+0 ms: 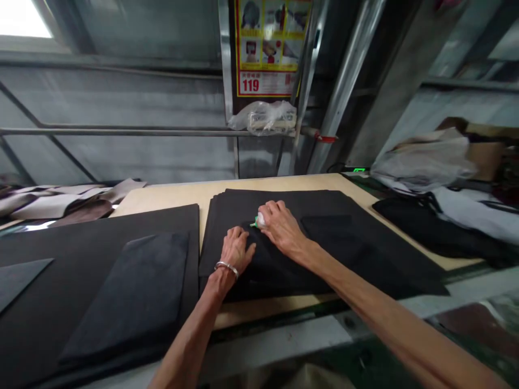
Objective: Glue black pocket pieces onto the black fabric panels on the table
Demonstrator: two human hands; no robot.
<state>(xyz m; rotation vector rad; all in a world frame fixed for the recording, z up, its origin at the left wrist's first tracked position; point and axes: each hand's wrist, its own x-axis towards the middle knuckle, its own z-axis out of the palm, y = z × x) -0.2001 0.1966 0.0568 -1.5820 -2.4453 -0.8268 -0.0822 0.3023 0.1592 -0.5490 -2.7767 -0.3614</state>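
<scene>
My right hand (279,226) is wrapped round a small white squeeze bottle (261,219) with a green tip. The tip points left, low over a black fabric piece (279,270) lying on a stack of large black sheets (243,200). Most of the bottle is hidden by my fingers. My left hand (237,251), with a silver bangle at the wrist, lies on the black fabric just left of the bottle, thumb apart from the fingers. It holds nothing that I can see.
The stack rests on a pale wooden tabletop (170,195). At left are another black sheet (101,227) and a folded dark cloth (138,286). Fabric scraps (60,202) lie at the far left. White and black cloth (474,210) and clear plastic (430,159) lie at right.
</scene>
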